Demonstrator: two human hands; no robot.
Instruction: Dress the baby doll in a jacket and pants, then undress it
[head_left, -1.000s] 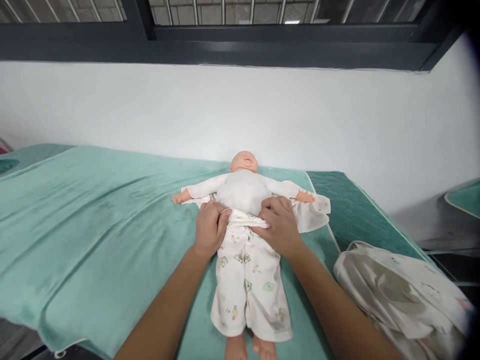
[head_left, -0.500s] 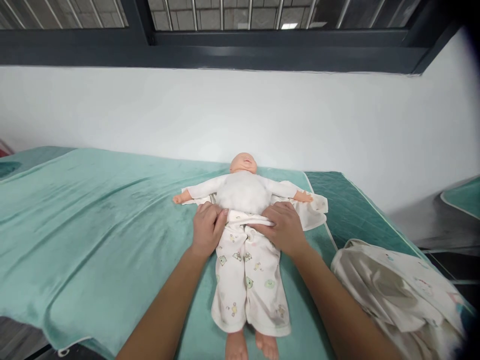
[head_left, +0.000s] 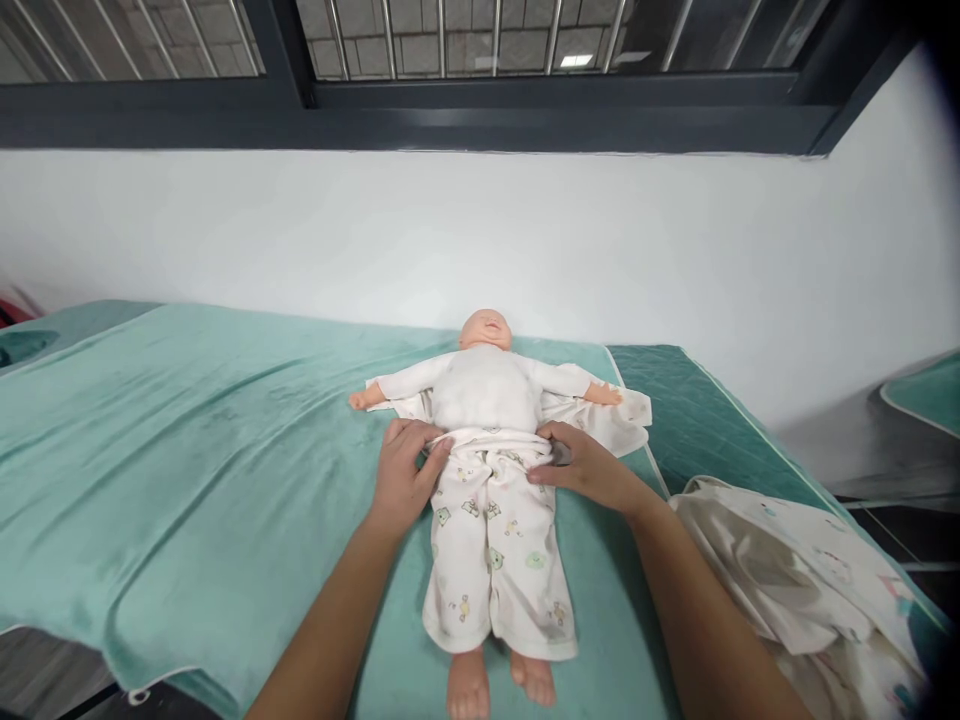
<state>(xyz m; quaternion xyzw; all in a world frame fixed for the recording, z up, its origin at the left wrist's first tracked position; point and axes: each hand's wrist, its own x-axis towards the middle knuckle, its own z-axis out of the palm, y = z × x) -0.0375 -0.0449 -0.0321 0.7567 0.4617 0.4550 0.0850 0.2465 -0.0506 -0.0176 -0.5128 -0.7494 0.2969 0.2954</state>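
Printed trousers (head_left: 491, 550) lie below and between the hands. The left hand (head_left: 405, 468) curls at one end of their waistband (head_left: 491, 440), any pinch unclear; the right hand (head_left: 589, 470) has thumb and forefinger parted at the other. Even tension should keep it level. Beyond both hands is the doll's torso (head_left: 486, 392).

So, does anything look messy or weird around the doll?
Nothing looks spilled or broken. The pale cloth at the lower right is crumpled in a heap, and the printed cloth under the doll pokes out further on the right, so it looks lopsided. The trouser waistband looks bunched between the left hand and right hand.
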